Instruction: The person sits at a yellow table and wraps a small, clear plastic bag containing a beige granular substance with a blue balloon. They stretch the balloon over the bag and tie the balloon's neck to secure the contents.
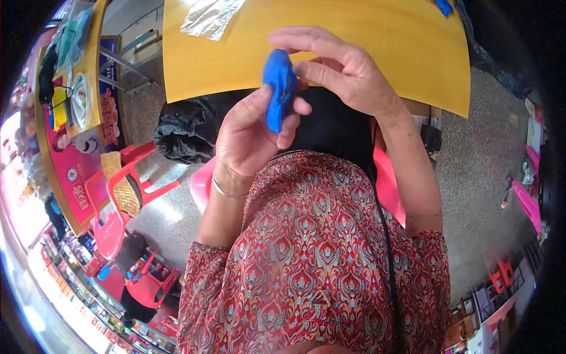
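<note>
My left hand grips a small bright blue bundle of soft material, pinched between thumb and fingers. It looks like folded cloth with a small dark mark on its side; its exact kind I cannot make out. Held upright, it is in front of the near edge of the yellow table. On its right side my right hand has its fingers stretched out and apart. The right thumb tip is at the bundle's edge, and whether it touches I cannot tell.
A clear plastic bag lies on the table's far left. Another blue piece is at the far right corner. Black plastic bags bulge under the near left edge. Red chairs and stocked shelves stand to the left.
</note>
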Demonstrator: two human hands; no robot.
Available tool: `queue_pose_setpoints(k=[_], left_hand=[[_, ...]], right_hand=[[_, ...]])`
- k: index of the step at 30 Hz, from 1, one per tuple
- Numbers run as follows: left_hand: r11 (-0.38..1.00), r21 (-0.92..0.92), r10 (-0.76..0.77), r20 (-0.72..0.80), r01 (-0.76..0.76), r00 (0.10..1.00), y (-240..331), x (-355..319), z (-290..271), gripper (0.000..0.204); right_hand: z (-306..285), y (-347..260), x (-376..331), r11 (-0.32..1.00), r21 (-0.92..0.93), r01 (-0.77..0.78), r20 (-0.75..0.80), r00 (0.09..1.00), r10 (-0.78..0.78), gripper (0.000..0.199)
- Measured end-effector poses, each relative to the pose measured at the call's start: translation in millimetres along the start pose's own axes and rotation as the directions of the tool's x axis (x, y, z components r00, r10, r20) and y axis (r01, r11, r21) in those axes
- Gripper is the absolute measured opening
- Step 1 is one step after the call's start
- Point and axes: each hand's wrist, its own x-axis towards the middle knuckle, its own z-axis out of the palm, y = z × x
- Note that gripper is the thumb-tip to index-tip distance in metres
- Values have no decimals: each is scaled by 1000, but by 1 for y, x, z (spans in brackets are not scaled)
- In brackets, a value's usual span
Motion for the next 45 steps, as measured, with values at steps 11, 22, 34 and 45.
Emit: queue_pose_setpoints(k=[11, 22, 34, 45], left_hand=[[822, 487, 414, -152, -296, 898, -5, -11, -7, 50], [445, 740, 782, -46, -504, 622, -13, -14, -11, 20], [769, 334, 585, -24, -545, 811, 32, -24, -42, 37], [617, 532, 731, -114, -580, 672, 42, -11, -26, 33]], right_hand=[[8, 5, -3, 937, 199, -286, -100, 946, 310, 21], [32, -6, -3, 942, -316, 116, -70, 987, -145, 26], [76, 7, 11, 919, -341, 197, -344, 884, -317, 21], [70, 10, 11, 993, -117, 4, -254, 967, -34, 34]])
